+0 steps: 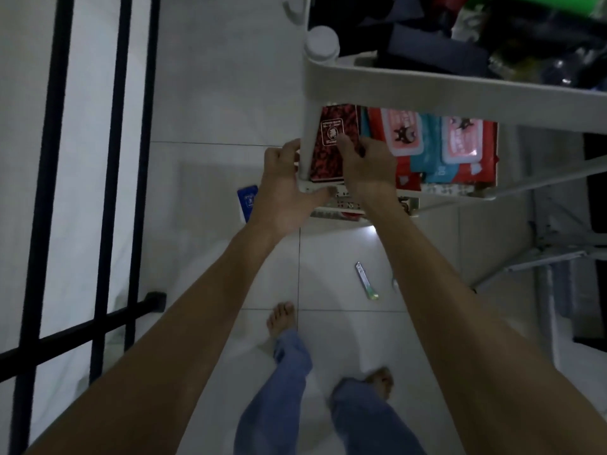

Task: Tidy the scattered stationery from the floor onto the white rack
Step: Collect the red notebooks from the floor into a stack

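Note:
A red and black patterned notebook (pixel 331 142) lies on a lower shelf of the white rack (pixel 460 91), just behind the rack's corner post. My right hand (pixel 368 169) holds the notebook's right edge, thumb on its cover. My left hand (pixel 285 182) grips the shelf's front left corner beside the post, thumb along the rim. A blue notebook (pixel 247 200) lies on the floor, partly hidden behind my left wrist. A small utility cutter (pixel 365 280) lies on the tiles between my forearms.
Red and teal wet-wipe packs (pixel 460 149) fill the shelf to the right of the notebook. Dark clutter sits on the rack's top tier (pixel 492 34). A black metal frame (pixel 111 192) stands at left. My bare feet (pixel 281 318) are on the white tiles.

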Tool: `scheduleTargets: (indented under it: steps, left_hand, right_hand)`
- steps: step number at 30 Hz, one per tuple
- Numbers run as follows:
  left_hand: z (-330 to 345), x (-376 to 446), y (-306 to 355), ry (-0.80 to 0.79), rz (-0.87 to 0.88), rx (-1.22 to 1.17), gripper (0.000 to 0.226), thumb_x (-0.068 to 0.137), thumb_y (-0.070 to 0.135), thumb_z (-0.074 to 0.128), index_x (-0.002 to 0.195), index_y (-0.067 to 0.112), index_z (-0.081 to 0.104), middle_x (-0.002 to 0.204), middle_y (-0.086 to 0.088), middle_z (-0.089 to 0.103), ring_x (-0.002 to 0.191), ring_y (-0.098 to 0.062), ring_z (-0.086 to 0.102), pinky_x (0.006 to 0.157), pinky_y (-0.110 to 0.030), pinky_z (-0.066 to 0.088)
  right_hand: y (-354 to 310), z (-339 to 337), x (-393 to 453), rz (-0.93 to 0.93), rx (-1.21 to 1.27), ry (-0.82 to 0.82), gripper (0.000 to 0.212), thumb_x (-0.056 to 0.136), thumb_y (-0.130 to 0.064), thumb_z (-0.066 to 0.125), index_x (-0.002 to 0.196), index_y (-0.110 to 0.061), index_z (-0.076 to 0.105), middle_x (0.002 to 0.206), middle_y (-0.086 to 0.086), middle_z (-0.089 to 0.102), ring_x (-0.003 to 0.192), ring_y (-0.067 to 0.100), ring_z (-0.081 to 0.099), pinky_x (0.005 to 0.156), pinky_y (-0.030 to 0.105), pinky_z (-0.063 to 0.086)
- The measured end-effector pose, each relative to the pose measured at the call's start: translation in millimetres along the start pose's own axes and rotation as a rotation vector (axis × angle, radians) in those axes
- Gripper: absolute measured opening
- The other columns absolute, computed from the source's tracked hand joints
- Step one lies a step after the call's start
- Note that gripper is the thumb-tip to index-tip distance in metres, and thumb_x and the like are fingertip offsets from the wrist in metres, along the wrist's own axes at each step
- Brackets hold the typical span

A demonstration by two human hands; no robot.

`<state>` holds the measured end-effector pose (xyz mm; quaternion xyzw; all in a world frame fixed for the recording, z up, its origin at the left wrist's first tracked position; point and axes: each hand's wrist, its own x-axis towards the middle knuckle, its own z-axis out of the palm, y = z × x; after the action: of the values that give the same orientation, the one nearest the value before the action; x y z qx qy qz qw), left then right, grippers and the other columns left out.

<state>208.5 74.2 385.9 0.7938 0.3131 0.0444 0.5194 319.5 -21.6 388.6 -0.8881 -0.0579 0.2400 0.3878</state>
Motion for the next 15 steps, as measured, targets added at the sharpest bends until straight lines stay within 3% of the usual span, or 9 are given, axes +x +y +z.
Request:
scheduleTargets:
  steps: [3,7,9,10,12,15]
  left_hand:
    - [2.7,5.8,-5.4,0.038,0.035,0.042,0.081,0.077,0.034,0.089,0.145,0.015,0.049,0.120,0.002,0.039,0.110,-0.013,0.058,0.090,-0.010,0.050]
    - [2.2,6.7,-7.8,0.049,0.062,0.053,0.073,0.078,0.039,0.087,0.140,0.017,0.055,0.120,-0.002,0.044,0.102,-0.010,0.060,0.082,0.001,0.045]
    - [1.8,8.7,-5.8,0.070,0.073,0.083,0.069,0.081,0.038,0.085,0.140,0.016,0.056,0.120,-0.003,0.046,0.098,-0.007,0.057,0.079,0.003,0.044]
    - [2.2,10.3,-3.9,0.082,0.073,0.102,0.067,0.083,0.037,0.083,0.140,0.015,0.055,0.122,-0.004,0.046,0.098,-0.007,0.055,0.081,0.001,0.045]
    - [4.2,13.4,0.2,0.105,0.066,0.108,0.063,0.087,0.032,0.080,0.140,0.012,0.054,0.125,-0.006,0.047,0.101,-0.010,0.058,0.091,-0.014,0.055]
    - [8.3,15.0,2.5,0.137,0.054,0.102,0.054,0.088,0.026,0.080,0.134,0.009,0.058,0.126,-0.009,0.050,0.104,-0.018,0.066,0.092,-0.035,0.061]
  right_hand:
    - [6.4,-3.6,-10.7,-0.088,-0.113,-0.020,0.017,0.102,-0.022,0.055,0.114,-0.011,0.061,0.089,-0.008,0.062,0.073,0.002,0.057,0.059,0.010,0.048]
    - [10.5,-4.5,-24.2,-0.159,-0.105,-0.028,0.048,0.096,-0.015,0.063,0.143,-0.015,0.050,0.117,0.000,0.067,0.096,0.004,0.057,0.064,-0.006,0.038]
    - [8.4,-4.8,-23.8,-0.189,-0.061,-0.038,0.060,0.096,-0.014,0.065,0.150,-0.016,0.042,0.131,0.003,0.065,0.110,0.006,0.058,0.083,-0.005,0.037]
    - [6.9,-4.4,-22.6,-0.203,-0.059,-0.038,0.064,0.096,-0.014,0.067,0.153,-0.016,0.039,0.137,0.005,0.062,0.119,0.010,0.058,0.094,0.003,0.036]
    - [4.9,-1.2,-18.4,-0.211,-0.093,-0.010,0.065,0.097,-0.018,0.068,0.155,-0.016,0.037,0.144,0.006,0.057,0.132,0.017,0.054,0.100,0.015,0.034]
    - [4.3,6.5,-13.2,-0.214,-0.188,0.040,0.051,0.099,-0.019,0.065,0.147,-0.016,0.047,0.138,0.006,0.059,0.126,0.017,0.057,0.096,0.016,0.035]
